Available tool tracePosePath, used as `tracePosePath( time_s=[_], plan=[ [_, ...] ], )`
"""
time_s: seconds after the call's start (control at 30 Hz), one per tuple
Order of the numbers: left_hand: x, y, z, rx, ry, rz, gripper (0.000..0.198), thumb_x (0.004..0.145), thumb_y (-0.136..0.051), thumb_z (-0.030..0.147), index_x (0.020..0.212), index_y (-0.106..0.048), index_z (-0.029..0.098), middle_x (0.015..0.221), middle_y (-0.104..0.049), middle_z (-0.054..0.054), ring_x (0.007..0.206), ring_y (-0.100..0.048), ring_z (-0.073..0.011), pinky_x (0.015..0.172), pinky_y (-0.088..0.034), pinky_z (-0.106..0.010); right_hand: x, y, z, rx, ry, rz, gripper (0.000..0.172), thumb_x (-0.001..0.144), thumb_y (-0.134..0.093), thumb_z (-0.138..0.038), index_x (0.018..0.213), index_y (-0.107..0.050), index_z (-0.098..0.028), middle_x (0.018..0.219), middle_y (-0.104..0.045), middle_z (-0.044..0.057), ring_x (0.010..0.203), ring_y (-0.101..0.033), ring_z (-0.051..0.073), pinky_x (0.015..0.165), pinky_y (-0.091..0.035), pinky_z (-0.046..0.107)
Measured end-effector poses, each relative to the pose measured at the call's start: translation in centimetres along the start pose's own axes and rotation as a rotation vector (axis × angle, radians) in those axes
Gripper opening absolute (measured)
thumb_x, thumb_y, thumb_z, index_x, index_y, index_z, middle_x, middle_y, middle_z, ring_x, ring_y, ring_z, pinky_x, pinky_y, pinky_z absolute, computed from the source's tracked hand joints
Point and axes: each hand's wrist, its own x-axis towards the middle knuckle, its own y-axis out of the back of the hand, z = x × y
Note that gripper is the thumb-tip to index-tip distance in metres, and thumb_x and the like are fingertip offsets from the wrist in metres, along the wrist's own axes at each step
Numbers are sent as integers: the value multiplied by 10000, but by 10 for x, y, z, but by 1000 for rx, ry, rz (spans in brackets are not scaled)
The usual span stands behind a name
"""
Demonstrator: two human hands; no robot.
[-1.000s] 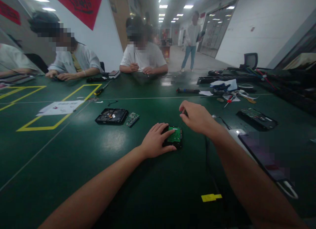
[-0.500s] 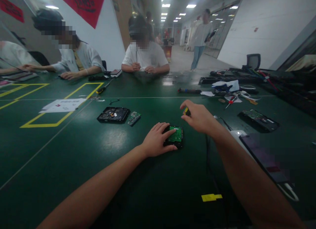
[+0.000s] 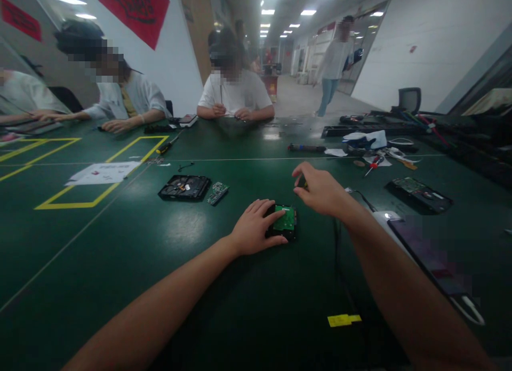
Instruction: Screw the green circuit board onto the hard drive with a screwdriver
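My left hand [image 3: 255, 228] lies over a hard drive [image 3: 287, 220] and grips it against the table, thumb along its near side and forefinger on its green circuit board. The palm hides the drive's left part. Up and to the right, my right hand [image 3: 320, 188] is raised above the table with its fingers curled around a screwdriver [image 3: 306, 185]. Only a bit of the yellow handle shows; its shaft is hidden. Left of the drive lie an opened hard drive [image 3: 184, 187] and a loose circuit board [image 3: 218, 193].
Another hard drive [image 3: 419, 194] and a phone [image 3: 426, 251] on a white object lie at the right. A second screwdriver [image 3: 167, 144] rests beside the paper sheet [image 3: 102, 172]. Cables and tools [image 3: 374, 163] spread at the back right. Co-workers [image 3: 238, 94] sit across the table [image 3: 256, 301].
My right hand has turned slightly, and less of the screwdriver's handle shows. My left hand stays on the hard drive. A person walking in the background has moved right.
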Motion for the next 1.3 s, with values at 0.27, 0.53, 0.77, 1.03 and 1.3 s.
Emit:
tracePosePath(
  time_s=[0.27, 0.53, 0.77, 1.03, 1.3],
  plan=[
    [0, -1, -1, 25, -5, -3, 820, 921, -607, 799, 1556, -523, 288, 1649, -424, -139, 1529, -395, -398, 1271, -303, -626, -1, 0, 1, -115, 3, 22, 194, 944, -657, -257, 1128, -619, -205, 1109, -720, 121, 994, -677, 283, 876, -496, 414],
    [0, -1, -1, 32, -4, -9, 834, 921, -587, 815, 1566, -513, 291, 1649, -422, -136, 1530, -396, -393, 1274, -302, -619, 0, 0, 1, -81, 52, 17, 314, 926, -615, -182, 1239, -599, -185, 1214, -737, 141, 1075, -698, 301, 929, -504, 429],
    [0, -2, -2, 30, 0, -10, 844, 911, -598, 820, 1561, -517, 289, 1656, -414, -137, 1532, -391, -399, 1271, -302, -628, 1, -9, -6, -196, -99, 108, 311, 1004, -624, -427, 1193, -599, -181, 1035, -762, 147, 884, -715, 315, 726, -466, 404],
    [0, -1, 1, 24, -8, 8, 822, 914, -620, 798, 1533, -556, 261, 1630, -442, -162, 1514, -415, -406, 1264, -321, -616, 3, -4, 1, -72, 8, 39, 307, 945, -670, -214, 1245, -608, -191, 1169, -756, 128, 1022, -712, 286, 884, -494, 391],
    [-1, -2, -2, 27, -11, 9, 820, 916, -613, 801, 1545, -535, 282, 1644, -430, -143, 1517, -409, -403, 1259, -321, -633, 0, -4, 1, -177, -103, 66, 267, 1002, -615, -412, 1135, -629, -180, 1119, -738, 168, 985, -708, 345, 831, -507, 452]
  ],
)
